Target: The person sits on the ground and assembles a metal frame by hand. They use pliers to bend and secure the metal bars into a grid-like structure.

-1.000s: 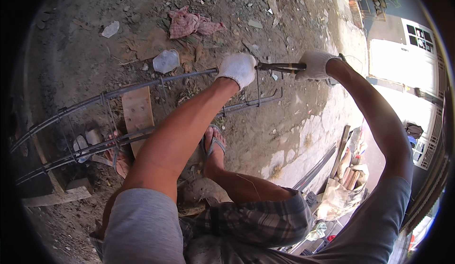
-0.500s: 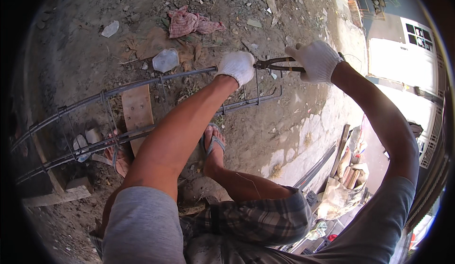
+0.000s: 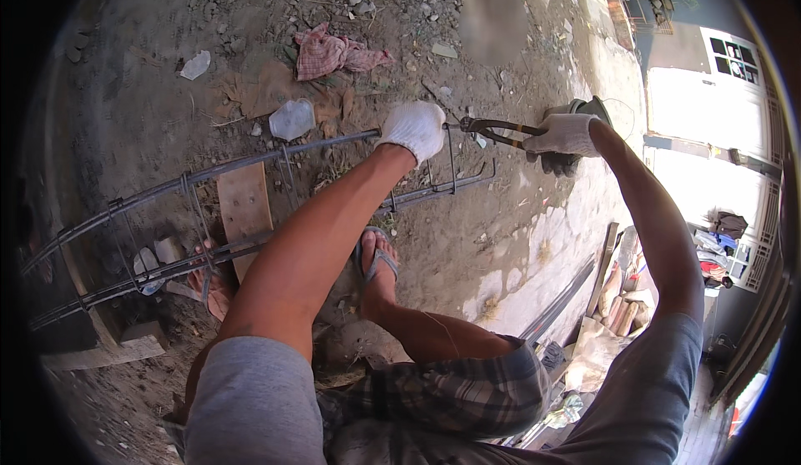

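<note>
My left hand (image 3: 413, 133), in a white knit glove, is closed around the upper bar of a rebar cage (image 3: 242, 161) near its right end. Dark steel stirrups join that bar to the lower bars. My right hand (image 3: 566, 138), gloved too, grips the handles of a pair of pincers (image 3: 497, 127). The pincers' jaws sit just right of my left hand, by the bar's end and a stirrup. Whether wire is between the jaws is too small to tell. My left fingers are mostly hidden behind the back of the glove.
A wooden board (image 3: 244, 202) lies under the cage, near my sandalled feet (image 3: 380, 256). On the dirt beyond are a red checked cloth (image 3: 334, 52) and a clear plastic piece (image 3: 292, 119). A dark bucket (image 3: 597, 111) stands behind my right hand. Sacks and scraps (image 3: 613, 319) lie right.
My right hand has turned and dropped slightly, so the pincers' handles now slope down to the right. The bucket behind it has come into view. My left hand stays nearly in place.
</note>
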`<state>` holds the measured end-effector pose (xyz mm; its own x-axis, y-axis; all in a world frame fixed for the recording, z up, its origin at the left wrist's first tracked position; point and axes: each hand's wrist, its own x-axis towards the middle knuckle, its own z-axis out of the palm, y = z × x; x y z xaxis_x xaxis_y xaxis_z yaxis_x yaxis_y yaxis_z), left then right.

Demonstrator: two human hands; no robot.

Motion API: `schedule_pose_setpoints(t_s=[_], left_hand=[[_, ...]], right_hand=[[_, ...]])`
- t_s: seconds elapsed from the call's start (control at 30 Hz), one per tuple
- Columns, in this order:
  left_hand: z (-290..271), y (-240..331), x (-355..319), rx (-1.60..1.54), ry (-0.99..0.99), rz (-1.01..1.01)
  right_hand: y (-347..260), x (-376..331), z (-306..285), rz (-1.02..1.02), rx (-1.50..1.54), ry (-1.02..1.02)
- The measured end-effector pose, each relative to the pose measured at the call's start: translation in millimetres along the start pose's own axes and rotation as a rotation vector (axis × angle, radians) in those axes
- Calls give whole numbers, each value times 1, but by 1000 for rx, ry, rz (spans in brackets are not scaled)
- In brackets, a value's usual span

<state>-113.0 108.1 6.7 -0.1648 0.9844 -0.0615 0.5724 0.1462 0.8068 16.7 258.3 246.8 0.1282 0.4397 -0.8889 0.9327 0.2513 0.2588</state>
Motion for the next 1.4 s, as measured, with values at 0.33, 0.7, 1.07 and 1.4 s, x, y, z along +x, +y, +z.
schedule_pose_setpoints(t_s=[0.33,0.7,1.07,1.4], left_hand=[[-31,80,-109,216,-183,587],[-47,81,-159,-302,-196,-372],[-94,51,-264,-1348,495,-421],[-185,136,-319,-1053,521,-217]], right_hand=[[100,-49,228,-261,391,105],[104,-50,361,-714,315,965],[89,20,503,-697,734,668],[96,61,548,-206,996,729]])
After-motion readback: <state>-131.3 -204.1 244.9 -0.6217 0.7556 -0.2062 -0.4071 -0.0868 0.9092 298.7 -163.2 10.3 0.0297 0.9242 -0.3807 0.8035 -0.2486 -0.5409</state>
